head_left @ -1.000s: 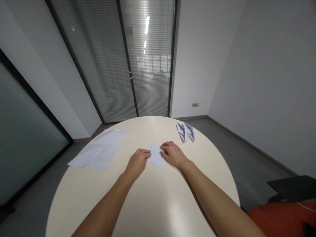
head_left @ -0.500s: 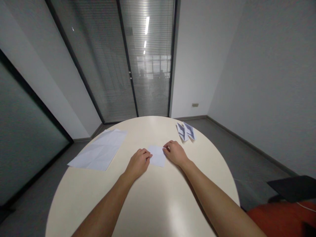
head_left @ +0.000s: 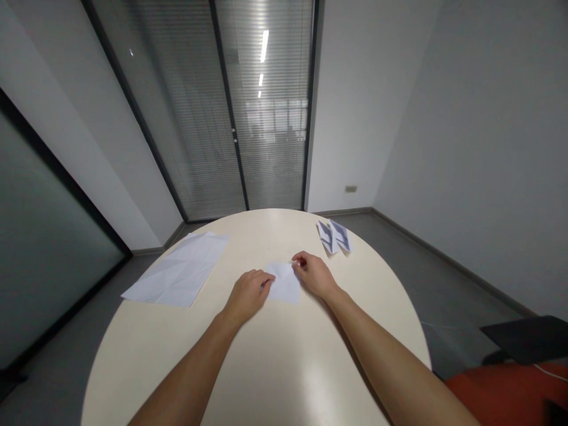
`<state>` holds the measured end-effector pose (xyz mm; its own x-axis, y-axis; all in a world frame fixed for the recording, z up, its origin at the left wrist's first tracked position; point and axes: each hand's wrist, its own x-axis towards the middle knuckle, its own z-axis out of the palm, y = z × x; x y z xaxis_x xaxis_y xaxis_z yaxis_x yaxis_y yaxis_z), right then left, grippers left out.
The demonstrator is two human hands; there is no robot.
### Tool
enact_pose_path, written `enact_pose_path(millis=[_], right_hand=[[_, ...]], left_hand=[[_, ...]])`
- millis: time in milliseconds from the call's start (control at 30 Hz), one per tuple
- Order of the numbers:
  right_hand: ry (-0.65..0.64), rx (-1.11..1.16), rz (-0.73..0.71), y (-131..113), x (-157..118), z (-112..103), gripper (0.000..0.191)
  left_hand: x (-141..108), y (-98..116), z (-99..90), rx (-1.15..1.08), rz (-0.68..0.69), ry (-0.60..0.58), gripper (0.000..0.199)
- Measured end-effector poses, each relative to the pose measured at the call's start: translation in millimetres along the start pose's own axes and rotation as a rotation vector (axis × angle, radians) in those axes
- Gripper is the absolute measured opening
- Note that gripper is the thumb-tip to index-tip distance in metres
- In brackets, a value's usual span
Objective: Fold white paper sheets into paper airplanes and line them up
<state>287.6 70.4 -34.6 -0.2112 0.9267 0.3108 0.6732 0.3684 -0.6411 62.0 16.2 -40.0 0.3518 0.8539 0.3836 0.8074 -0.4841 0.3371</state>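
A small white sheet of paper [head_left: 284, 287] lies on the round cream table [head_left: 266, 361] between my two hands. My left hand [head_left: 252, 291] pinches its left edge, thumb and fingers pressed together. At the upper right of the sheet, the fingertips of my right hand [head_left: 313, 273] are closed on its corner. Faint creases run across the sheet near its middle. Beyond my right hand stand two folded paper pieces [head_left: 333, 238] side by side, white with greyish-blue shaded inner faces.
A larger creased white sheet [head_left: 177, 269] lies at the table's left, one corner reaching the rim. Off the right side are a dark flat panel [head_left: 528, 337] and a red-orange seat [head_left: 501, 393]. Glass panels with blinds [head_left: 213, 118] stand behind the table.
The small sheet has shifted slightly toward me and to the right, and shows a little wider. My right fingers have moved slightly at its corner; my left hand has barely moved.
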Motion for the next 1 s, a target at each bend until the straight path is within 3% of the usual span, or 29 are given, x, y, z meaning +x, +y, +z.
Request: enact_pose_path(millis=[133, 267, 367, 567, 700, 1000], right_hand=[[-0.021, 0.137, -0.060, 2, 1, 1, 0.018], [-0.114, 0.243, -0.130, 2, 0, 3, 0.020], [-0.180, 0.294, -0.179, -1, -2, 4, 0.023], [-0.213, 0.292, -0.215, -7, -4, 4, 0.028], [-0.200, 0.278, -0.172, -3, -4, 6, 0.042], [-0.179, 0.200, -0.086, -1, -5, 5, 0.050]], left_hand=[[1, 0, -0.2, 0.018, 0.011, 0.041, 0.024], [2, -3, 1.1, -0.012, 0.037, 0.120, 0.040], [2, -5, 1.8, -0.048, 0.009, 0.107, 0.046], [3, -4, 1.2, -0.062, 0.007, 0.066, 0.034], [5, -3, -1.7, -0.038, 0.006, 0.051, 0.025], [5, -15, 1.3, -0.103, -0.201, 0.297, 0.017]])
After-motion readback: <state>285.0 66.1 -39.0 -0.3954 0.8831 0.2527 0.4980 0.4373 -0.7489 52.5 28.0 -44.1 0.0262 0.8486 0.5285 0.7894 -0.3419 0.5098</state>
